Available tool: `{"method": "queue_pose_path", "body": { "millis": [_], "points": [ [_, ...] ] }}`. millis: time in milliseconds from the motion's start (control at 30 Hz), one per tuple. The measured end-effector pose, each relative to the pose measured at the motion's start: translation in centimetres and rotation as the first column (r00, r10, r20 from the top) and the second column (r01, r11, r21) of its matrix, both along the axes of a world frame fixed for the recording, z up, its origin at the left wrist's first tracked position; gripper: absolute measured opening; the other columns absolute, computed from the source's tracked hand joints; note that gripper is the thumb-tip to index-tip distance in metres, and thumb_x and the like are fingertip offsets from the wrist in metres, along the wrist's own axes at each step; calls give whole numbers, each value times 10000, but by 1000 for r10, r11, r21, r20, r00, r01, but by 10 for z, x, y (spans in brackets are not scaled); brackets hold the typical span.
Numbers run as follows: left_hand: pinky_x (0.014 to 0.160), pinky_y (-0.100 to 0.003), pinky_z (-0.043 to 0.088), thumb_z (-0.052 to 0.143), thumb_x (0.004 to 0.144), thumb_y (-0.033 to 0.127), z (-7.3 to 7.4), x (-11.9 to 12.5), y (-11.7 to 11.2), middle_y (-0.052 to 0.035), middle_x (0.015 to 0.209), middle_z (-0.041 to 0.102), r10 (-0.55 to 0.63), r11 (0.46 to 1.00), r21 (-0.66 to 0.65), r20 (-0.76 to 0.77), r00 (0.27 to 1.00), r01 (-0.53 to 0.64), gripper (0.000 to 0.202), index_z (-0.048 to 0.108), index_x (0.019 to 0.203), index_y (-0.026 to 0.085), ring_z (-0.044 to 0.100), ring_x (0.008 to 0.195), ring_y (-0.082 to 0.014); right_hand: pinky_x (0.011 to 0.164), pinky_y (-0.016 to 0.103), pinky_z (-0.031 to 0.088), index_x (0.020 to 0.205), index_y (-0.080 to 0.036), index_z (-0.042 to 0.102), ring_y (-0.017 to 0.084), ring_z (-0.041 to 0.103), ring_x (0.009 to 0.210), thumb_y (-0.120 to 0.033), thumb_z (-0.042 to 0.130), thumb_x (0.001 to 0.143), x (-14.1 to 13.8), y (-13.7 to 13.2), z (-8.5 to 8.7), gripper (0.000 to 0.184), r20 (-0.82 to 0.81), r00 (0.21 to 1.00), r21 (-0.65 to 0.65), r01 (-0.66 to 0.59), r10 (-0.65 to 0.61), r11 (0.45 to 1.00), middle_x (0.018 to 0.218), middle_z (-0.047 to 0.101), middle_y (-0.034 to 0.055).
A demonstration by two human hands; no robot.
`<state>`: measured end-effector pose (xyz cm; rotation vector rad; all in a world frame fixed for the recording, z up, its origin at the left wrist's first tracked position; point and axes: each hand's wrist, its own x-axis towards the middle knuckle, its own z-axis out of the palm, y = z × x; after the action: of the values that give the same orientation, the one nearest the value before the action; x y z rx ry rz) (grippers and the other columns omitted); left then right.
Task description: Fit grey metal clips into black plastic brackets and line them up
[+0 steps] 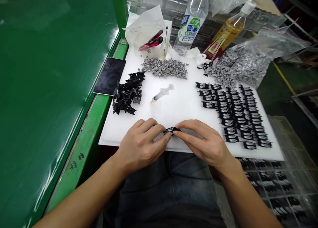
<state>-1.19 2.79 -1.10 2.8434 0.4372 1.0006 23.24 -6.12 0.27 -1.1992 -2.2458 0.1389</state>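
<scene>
Here, the left hand (140,145) and right hand (203,142) clamp their grips on a small black part (172,131), pinched from both sides above the foam sheet (184,102) for steady control, apart from the laid-out rows (233,115).

The scene is brightly and evenly lit from above; broad pale glare is spread across the green workbench (52,88), and a hard white streak is caught along its edge beside the white foam board (185,113); a dull sheen is thrown off the dark tablet (109,76), and small highlights off the crumpled plastic bag (258,52); only faint, soft shadows are cast beneath the left hand (141,145) and the right hand (203,143); detail is lost in the small black plastic part (172,131); no strong blur is seen, but straight edges are bowed toward the corners by wide-angle distortion.
</scene>
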Motion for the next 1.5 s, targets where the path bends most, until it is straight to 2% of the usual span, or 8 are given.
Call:
{"method": "queue_pose_path", "body": {
  "millis": [267,567,767,1033,1133,1233,1367,1500],
  "points": [
    [672,-371,486,719,953,171,0,1,1,-89,1003,746,-25,1000,0,-3,1000,25,168,714,1120,152,602,856,-228,1000,462,603,1318,-165,706,271,676,1205,28,665,946,-1,2,2,422,31,1000,-1,3,-3,1000,1246,715,171],
    [790,-392,579,654,957,73,1,1,0,-132,1087,736,-5,994,-113,39,999,9,221,678,1174,107,610,933,-232,1011,357,621,1288,-202,707,204,728,1125,-48,716,955,1,5,-1,367,-166,979,-67,106,-115,992,1232,734,113],
    [741,-387,566,591,981,74,2,1,0,-132,1024,704,20,994,-110,-6,1000,-21,226,660,1191,119,575,863,-220,1019,401,599,1288,-212,692,231,717,1152,-127,715,976,-1,10,1,324,-150,974,-86,155,-167,984,1255,728,116],
    [782,-415,550,693,929,89,-2,-2,2,-141,1079,679,-20,993,-117,16,1000,22,347,630,1271,105,591,904,-238,1077,475,455,1174,-214,686,263,669,1244,-215,702,991,5,9,16,184,-17,983,-174,179,-185,968,1302,711,109],
    [784,-415,545,707,926,101,-1,-1,2,-154,1097,668,-18,993,-119,46,999,24,360,623,1276,91,592,909,-235,1093,517,402,1165,-226,691,291,650,1284,-224,691,997,30,-1,23,167,83,931,-85,361,-355,928,1334,704,109],
    [770,-405,539,680,940,100,0,0,2,-129,1053,668,-9,996,-91,15,1000,10,270,638,1207,111,576,889,-225,1071,549,370,1123,-239,718,328,647,1289,-236,688,992,62,-7,25,135,176,818,3,556,-548,831,1363,696,106],
    [774,-396,542,670,945,99,0,2,2,-113,1038,671,5,996,-84,-20,1000,-7,242,646,1185,122,576,892,-222,1073,581,347,1079,-250,746,349,643,1302,-248,677,990,91,-6,20,113,273,759,7,612,-591,791,1408,674,96],
    [777,-394,541,652,950,110,2,3,-1,-118,1035,675,21,997,-74,-29,999,-24,223,659,1172,117,582,895,-226,1083,618,377,1152,-245,737,369,634,1319,-247,676,977,89,-6,19,185,227,759,19,623,-610,782,1442,651,116]
  ]
}}
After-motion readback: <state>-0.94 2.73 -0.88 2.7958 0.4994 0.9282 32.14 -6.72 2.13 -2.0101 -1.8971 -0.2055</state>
